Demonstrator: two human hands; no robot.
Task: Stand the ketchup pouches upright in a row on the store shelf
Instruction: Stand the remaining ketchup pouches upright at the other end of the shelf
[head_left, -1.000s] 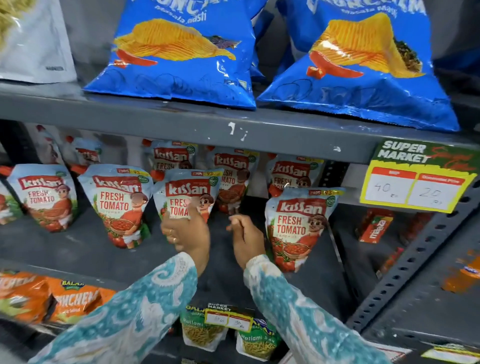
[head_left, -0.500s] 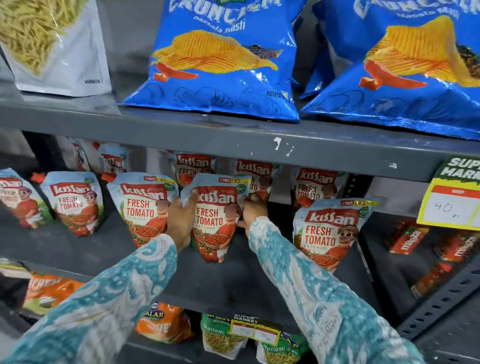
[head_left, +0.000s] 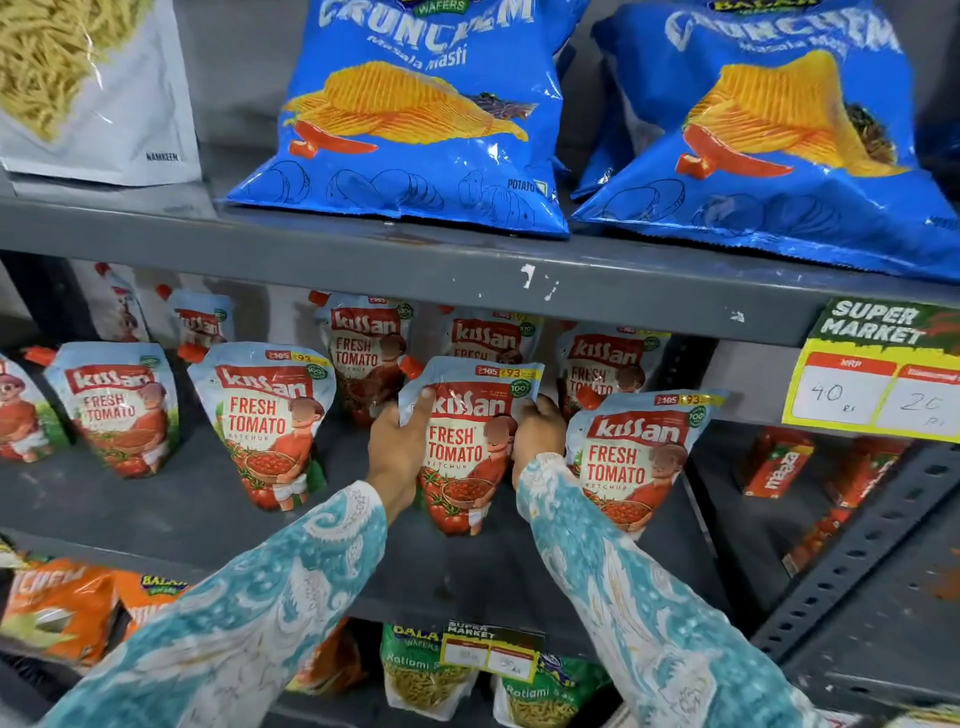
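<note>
Shifted rightward, the ketchup pouch (head_left: 460, 457) (upright) is gripped by left hand (head_left: 397, 441) and right hand (head_left: 537, 431).

Bright, even light. Glare streaks the glossy blue plastic crisp bags (head_left: 415, 130) above the grey metal shelf (head_left: 467, 270); shadow lies beneath it. Wide-angle bending and softness at the corners.

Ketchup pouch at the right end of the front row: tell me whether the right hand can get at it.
Probably yes. The right hand sits just left of that end pouch with nothing between them, though it must first release the middle pouch it grips.
</note>
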